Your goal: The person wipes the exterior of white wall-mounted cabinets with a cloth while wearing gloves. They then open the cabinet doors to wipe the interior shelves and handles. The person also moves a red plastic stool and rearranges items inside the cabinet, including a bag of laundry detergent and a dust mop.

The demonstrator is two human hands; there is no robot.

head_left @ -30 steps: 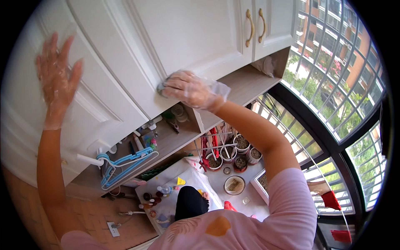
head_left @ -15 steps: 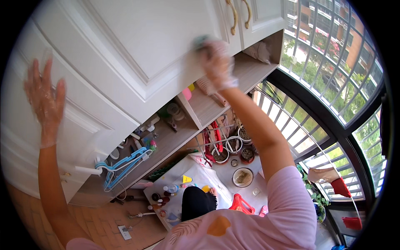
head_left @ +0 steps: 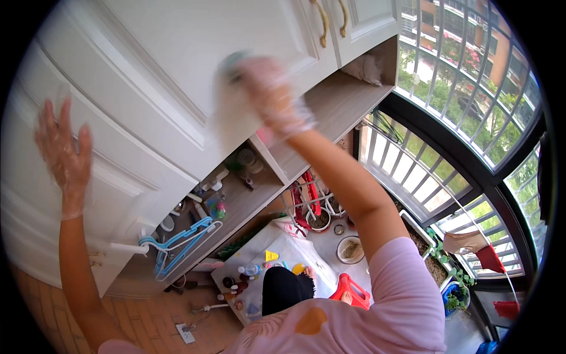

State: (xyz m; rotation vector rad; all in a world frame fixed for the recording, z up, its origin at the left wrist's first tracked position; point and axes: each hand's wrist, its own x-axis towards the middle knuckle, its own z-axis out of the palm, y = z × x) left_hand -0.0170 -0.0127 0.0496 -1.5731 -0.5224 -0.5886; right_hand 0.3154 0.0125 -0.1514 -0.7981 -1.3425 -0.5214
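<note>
White panelled cabinet doors (head_left: 171,53) fill the upper left. My right hand (head_left: 268,88), in a clear plastic glove, is closed on a greenish cleaning pad (head_left: 233,66) against the lower part of one door; motion blurs both. Also gloved in clear plastic, my left hand (head_left: 63,147) has its fingers spread flat on a door at the left. Gold handles (head_left: 321,23) sit on the doors at the top. Below the doors runs an open wooden shelf (head_left: 330,97), with small bottles and other items in its left part.
Blue hangers (head_left: 180,242) hang from a white rod at the shelf's left end. Below stand a white-covered table (head_left: 265,242) with bottles, several plant pots (head_left: 351,250) and a red plastic stool (head_left: 352,290). Barred windows (head_left: 448,76) line the right side.
My right hand has swept the pad leftward along the door, away from the handles. My left hand stays at nearly the same spot. The view has shifted slightly.
</note>
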